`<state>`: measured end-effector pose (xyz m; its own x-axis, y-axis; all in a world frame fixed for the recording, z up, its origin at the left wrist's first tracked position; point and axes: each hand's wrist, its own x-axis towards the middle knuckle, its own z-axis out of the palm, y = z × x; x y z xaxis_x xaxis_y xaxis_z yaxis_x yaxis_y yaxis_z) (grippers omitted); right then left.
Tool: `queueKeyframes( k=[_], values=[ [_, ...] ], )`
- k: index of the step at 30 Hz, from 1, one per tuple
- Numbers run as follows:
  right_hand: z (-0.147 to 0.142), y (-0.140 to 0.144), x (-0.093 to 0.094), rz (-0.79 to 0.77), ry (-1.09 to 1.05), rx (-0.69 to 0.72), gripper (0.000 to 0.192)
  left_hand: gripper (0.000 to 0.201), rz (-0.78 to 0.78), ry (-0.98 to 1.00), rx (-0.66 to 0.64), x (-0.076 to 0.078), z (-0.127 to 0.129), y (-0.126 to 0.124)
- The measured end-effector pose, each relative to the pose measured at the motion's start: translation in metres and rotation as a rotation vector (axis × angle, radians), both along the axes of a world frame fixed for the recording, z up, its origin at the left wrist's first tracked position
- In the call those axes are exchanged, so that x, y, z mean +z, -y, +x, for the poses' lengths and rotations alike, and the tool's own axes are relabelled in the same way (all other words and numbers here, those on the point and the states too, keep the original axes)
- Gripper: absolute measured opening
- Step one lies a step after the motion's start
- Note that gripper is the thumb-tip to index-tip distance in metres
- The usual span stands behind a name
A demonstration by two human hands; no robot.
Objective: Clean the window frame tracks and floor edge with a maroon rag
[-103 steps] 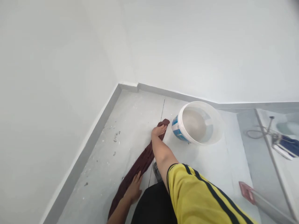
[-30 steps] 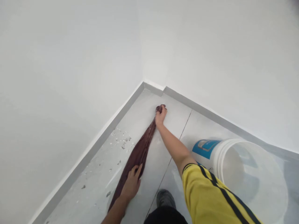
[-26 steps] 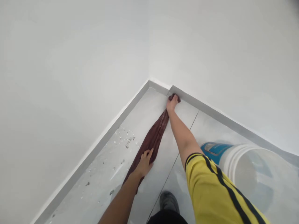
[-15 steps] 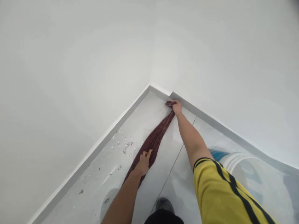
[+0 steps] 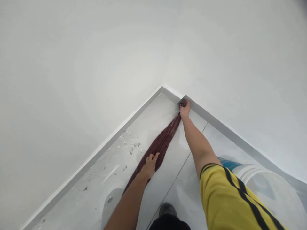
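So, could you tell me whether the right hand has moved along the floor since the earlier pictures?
Yes. The right hand has slid the far end of the brown cloth away from the bucket, up to the grey skirting near the corner.

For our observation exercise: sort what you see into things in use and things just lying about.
In use:
left hand pressing the brown cloth
right hand gripping its far end at the skirting

Lying about:
white bucket
debris on the floor

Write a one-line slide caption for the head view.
Right hand presses a dark red cloth against the grey skirting; left hand pins it to the tiled floor beside a white bucket.
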<state>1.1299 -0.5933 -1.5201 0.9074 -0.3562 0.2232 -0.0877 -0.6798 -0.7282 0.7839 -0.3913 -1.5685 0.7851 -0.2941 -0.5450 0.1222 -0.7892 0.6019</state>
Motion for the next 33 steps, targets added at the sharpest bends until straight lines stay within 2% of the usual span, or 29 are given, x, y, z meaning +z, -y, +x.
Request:
queueKeyframes(
  k=[2, 4, 6, 8, 11, 13, 16, 18, 20, 22, 26, 29, 31, 33],
  values=[
    [0.003, -0.013, -0.003, -0.038, -0.048, 0.043, 0.058, 0.084, 0.003, 0.007, 0.0, 0.001, 0.0, 0.0],
    [-0.001, -0.021, -0.004, -0.08, -0.133, 0.062, 0.055, 0.083, 0.006, 0.013, -0.009, 0.001, 0.001, 0.0],
    [-0.015, -0.02, -0.002, -0.109, -0.198, 0.207, 0.048, 0.083, 0.021, 0.01, -0.017, 0.001, 0.001, 0.0],
    [-0.034, -0.014, -0.003, -0.135, -0.179, 0.343, 0.049, 0.083, 0.041, 0.011, -0.025, 0.001, 0.001, 0.001],
    [-0.056, -0.017, -0.013, -0.18, -0.009, 0.277, 0.062, 0.084, 0.037, 0.027, -0.042, 0.001, 0.0, 0.001],
    [-0.06, -0.037, -0.024, -0.238, 0.059, 0.244, 0.067, 0.085, 0.028, 0.033, -0.047, 0.001, 0.0, 0.001],
    [-0.047, -0.089, -0.036, -0.331, 0.008, 0.258, 0.066, 0.086, 0.027, 0.009, -0.027, 0.0, 0.0, 0.001],
    [-0.029, -0.123, -0.037, -0.356, -0.036, 0.229, 0.067, 0.086, 0.025, -0.013, -0.013, -0.002, 0.0, 0.002],
    [-0.009, -0.145, -0.033, -0.364, -0.057, 0.182, 0.072, 0.086, 0.018, -0.02, -0.006, -0.004, 0.0, 0.002],
    [0.01, -0.151, -0.028, -0.379, -0.065, 0.209, 0.072, 0.086, 0.008, -0.015, 0.006, -0.004, 0.0, 0.003],
    [0.025, -0.142, -0.018, -0.42, -0.081, 0.496, 0.064, 0.087, -0.023, -0.008, 0.019, -0.003, -0.001, 0.003],
    [0.0, -0.145, -0.019, -0.413, -0.06, 0.605, 0.06, 0.089, -0.073, 0.034, 0.029, -0.006, -0.013, 0.003],
    [-0.035, -0.158, -0.028, -0.409, -0.034, 0.687, 0.06, 0.085, -0.094, 0.092, 0.06, -0.014, -0.034, -0.002],
    [-0.082, -0.177, -0.041, -0.414, -0.055, 0.784, 0.064, 0.077, -0.092, 0.133, 0.094, -0.024, -0.066, -0.013]
  ],
)
